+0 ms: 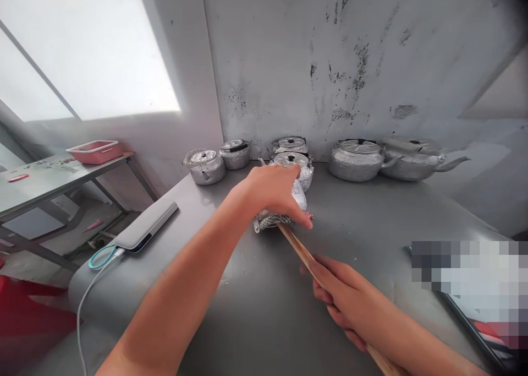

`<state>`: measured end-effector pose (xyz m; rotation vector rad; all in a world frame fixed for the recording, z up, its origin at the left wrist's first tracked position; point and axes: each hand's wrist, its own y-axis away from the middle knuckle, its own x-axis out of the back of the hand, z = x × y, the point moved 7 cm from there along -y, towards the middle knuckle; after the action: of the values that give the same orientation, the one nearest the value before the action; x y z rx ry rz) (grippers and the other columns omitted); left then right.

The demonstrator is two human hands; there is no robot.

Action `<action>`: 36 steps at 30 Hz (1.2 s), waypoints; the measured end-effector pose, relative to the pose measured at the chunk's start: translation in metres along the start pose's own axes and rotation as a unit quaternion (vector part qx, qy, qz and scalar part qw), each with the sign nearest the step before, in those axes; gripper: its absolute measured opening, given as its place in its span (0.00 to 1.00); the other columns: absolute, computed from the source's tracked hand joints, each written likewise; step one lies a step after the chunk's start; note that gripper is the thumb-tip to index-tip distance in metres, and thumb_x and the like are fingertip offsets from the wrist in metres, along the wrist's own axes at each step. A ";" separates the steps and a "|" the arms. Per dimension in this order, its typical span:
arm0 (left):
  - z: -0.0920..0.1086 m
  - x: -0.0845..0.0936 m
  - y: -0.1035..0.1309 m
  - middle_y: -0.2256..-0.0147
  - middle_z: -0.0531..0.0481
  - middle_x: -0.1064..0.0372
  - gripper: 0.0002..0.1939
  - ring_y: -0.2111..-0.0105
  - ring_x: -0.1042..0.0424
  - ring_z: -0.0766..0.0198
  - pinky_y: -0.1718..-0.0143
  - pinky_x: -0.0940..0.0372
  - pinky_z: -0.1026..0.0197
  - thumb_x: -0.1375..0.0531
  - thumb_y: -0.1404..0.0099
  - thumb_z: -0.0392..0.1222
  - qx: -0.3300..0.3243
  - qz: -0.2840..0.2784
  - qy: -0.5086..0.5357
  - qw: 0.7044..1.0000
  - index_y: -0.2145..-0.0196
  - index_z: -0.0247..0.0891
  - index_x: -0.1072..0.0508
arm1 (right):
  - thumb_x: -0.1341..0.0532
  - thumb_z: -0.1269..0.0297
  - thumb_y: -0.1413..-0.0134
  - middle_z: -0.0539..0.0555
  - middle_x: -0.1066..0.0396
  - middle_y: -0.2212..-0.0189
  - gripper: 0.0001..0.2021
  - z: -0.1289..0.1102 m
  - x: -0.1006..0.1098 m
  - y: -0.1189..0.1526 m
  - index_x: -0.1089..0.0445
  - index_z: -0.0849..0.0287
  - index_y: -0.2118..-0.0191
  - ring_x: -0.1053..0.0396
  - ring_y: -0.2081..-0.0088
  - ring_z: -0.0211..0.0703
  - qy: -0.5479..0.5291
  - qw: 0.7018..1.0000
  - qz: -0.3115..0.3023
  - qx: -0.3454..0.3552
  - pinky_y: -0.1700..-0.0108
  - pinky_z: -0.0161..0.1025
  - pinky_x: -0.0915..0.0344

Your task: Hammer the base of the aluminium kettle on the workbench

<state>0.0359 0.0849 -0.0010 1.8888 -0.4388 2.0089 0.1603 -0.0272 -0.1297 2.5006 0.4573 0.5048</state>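
Observation:
My right hand [342, 293] is wrapped round a long wooden stick [297, 245]. The stick's far end meets a grey-and-white cord-wrapped handle [274, 220] on a small silver metal object [300, 195]; whether the stick passes under the handle, I cannot tell. Arched over this object is my left hand [272, 189], thumb stretched apart from the curled fingers. It hides most of the object, so its kind and any touch are unclear. Just behind stands a silver kettle [303, 172] with a black-knobbed lid.
More kettles line the wall: a small one [206, 169] at left and large ones [355, 164] at right. A grey power bank [146, 227] with a cable lies left. A blurred-out device [466, 321] sits right. A pink basket [94, 153] rests on another table.

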 end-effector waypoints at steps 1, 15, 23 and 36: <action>0.001 0.000 0.001 0.54 0.45 0.27 0.52 0.54 0.28 0.46 0.59 0.32 0.54 0.35 0.60 0.74 0.000 0.000 0.005 1.000 0.43 0.43 0.37 | 0.54 0.49 0.32 0.44 0.46 0.72 0.17 0.000 -0.001 0.000 0.38 0.56 0.52 0.51 0.81 0.30 -0.001 1.000 -0.002 -0.001 0.87 0.26 0.47; 0.016 -0.003 0.002 0.56 0.43 0.26 0.44 0.57 0.27 0.45 0.63 0.32 0.55 0.34 0.59 0.72 0.004 -0.011 -0.026 1.000 0.53 0.40 0.32 | 0.58 0.48 0.31 0.42 0.44 0.77 0.20 0.001 -0.001 -0.004 0.39 0.57 0.54 0.52 0.86 0.29 0.025 0.999 -0.025 0.017 0.87 0.29 0.46; 0.006 -0.002 0.009 0.54 0.44 0.28 0.45 0.57 0.28 0.46 0.65 0.33 0.56 0.36 0.59 0.74 -0.005 0.006 -0.016 1.000 0.51 0.41 0.33 | 0.57 0.53 0.30 0.45 0.37 0.76 0.18 -0.001 0.007 -0.007 0.38 0.55 0.65 0.42 0.87 0.30 0.137 0.985 0.027 0.104 0.84 0.32 0.46; 0.000 -0.003 0.008 0.49 0.42 0.29 0.51 0.53 0.28 0.45 0.60 0.32 0.53 0.36 0.59 0.75 -0.022 0.010 -0.010 1.000 0.44 0.41 0.35 | 0.58 0.52 0.29 0.45 0.41 0.78 0.19 -0.002 0.007 -0.011 0.39 0.53 0.68 0.46 0.77 0.38 0.209 0.960 0.071 0.171 0.76 0.36 0.48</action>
<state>0.0323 0.0773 -0.0034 1.8873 -0.5056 1.9783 0.1637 -0.0148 -0.1323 2.7684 0.5659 1.1067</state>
